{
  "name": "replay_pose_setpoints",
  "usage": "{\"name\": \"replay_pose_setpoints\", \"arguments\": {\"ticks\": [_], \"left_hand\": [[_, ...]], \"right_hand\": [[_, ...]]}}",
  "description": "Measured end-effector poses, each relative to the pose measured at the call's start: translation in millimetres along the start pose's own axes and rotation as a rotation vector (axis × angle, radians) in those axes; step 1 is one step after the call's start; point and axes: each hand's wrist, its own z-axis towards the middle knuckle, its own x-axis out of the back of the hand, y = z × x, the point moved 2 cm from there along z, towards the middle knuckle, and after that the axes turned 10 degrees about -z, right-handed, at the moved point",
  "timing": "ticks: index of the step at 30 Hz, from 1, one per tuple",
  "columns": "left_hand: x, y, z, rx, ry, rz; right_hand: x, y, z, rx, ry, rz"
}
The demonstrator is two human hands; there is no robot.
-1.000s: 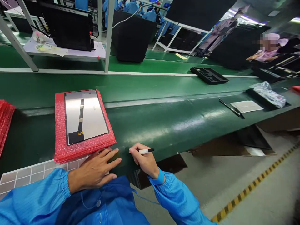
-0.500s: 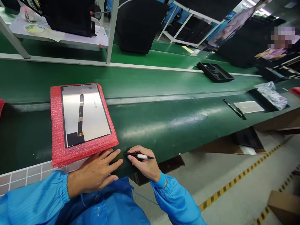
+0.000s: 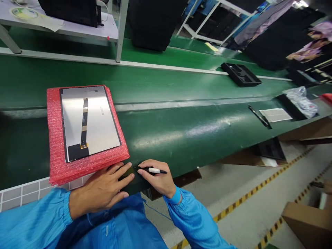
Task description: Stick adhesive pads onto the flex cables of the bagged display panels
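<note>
Between the thumb and fingers of my right hand [image 3: 158,178] is a black-and-white pen [image 3: 155,170], its dark tip pointing left, close to the bench surface. My left hand [image 3: 109,188] lies flat with fingers spread at the bench's front edge; some fingertips meet the lower edge of a red bubble-wrap stack [image 3: 55,145]. On that stack rests a display panel [image 3: 100,121], silvery back up, with a dark flex cable [image 3: 84,121] running down it. A sheet with a grey-and-white grid [image 3: 28,192] extends from beneath the stack, partly hidden by my left arm.
Along the green bench [image 3: 181,128] to the right lie a black strip-like tool [image 3: 259,117], a printed paper [image 3: 275,115] and a plastic bag [image 3: 302,100] in a black tray. A black molded tray [image 3: 241,74] sits farther back. A metal-framed shelf [image 3: 114,33] stands at upper left.
The camera view has shifted, so the bench items appear slightly higher. My right hand keeps its hold on the pen, and my left hand stays spread by the red stack.
</note>
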Motion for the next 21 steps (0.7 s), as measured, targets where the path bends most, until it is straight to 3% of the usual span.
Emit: {"name": "replay_pose_setpoints", "arguments": {"ticks": [21], "left_hand": [[0.6, 1.6, 1.5, 0.015, 0.024, -0.033]], "right_hand": [[1.6, -0.3, 1.0, -0.014, -0.035, -0.028]]}}
